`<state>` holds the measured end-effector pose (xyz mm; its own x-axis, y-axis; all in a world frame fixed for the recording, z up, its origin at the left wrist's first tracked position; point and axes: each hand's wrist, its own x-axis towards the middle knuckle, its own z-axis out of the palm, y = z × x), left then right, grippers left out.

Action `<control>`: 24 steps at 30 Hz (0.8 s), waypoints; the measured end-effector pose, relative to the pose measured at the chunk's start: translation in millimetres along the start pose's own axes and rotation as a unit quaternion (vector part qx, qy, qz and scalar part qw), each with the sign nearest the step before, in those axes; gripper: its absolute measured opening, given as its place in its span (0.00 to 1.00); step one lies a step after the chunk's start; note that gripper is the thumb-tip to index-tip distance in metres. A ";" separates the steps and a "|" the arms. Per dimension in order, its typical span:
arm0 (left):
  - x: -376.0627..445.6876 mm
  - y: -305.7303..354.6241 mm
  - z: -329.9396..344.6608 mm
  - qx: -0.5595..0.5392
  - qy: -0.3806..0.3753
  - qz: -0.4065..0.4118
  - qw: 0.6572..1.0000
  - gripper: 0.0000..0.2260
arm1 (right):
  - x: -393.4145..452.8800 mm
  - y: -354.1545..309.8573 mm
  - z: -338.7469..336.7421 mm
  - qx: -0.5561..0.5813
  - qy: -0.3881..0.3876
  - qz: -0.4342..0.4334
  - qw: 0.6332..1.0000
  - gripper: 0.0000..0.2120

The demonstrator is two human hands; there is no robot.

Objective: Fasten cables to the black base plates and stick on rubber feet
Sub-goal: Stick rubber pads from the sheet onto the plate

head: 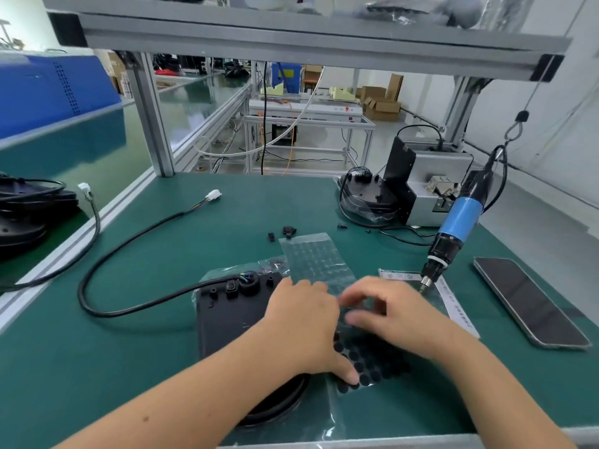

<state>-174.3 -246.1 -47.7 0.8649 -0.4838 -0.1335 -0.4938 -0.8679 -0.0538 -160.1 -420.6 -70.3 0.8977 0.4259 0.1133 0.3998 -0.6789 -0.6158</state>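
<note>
1. My left hand (303, 322) rests on the black base plate (227, 319) and on the clear plastic sheet of round black rubber feet (366, 364). Its thumb presses down on the near part of that sheet.
2. My right hand (398, 315) is over the same sheet, just right of my left hand. Its fingers are bent and blurry, so I cannot tell if they pinch anything.
3. My two hands are close together, near the middle of the green table (162, 254).
4. The black base plate lies flat on a clear bag, in front of me.
5. A thick black cable (129, 241) goes into the far edge of the plate. It loops left and then runs far to a small white plug (214, 194).
6. The far part of the clear sheet (314, 257) has no feet on it.
7. A blue and black electric screwdriver (453, 228) hangs on the right, with its tip near my right hand.
8. A dark phone (528, 303) lies flat on the far right of the table.
9. A grey machine box (428, 186) sits far right, with another black plate (366, 192) beside it.
10. Some small black bits (287, 231) lie on the table past the sheet.
</note>
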 end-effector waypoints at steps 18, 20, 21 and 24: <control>8.6 -15.0 8.1 -0.206 0.053 -0.038 0.976 0.07 | -20.8 -13.9 23.7 -0.045 0.113 0.037 0.992 0.03; 8.9 -14.8 7.8 -0.208 0.053 -0.038 0.976 0.08 | -20.0 -16.8 22.8 -0.051 0.111 0.048 0.991 0.03; 9.3 -15.1 8.2 -0.209 0.054 -0.038 0.976 0.08 | -19.7 -18.5 22.5 -0.053 0.111 0.052 0.991 0.03; 9.8 -15.2 10.2 -0.211 0.057 -0.038 0.975 0.10 | -19.3 -23.3 22.9 -0.057 0.115 0.058 0.990 0.05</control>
<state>-159.2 -236.5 -58.3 0.9138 -0.4047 -0.0330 -0.3676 -0.8590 0.3562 -190.9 -399.3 -76.1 0.9520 0.2027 0.2292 0.2980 -0.7839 -0.5446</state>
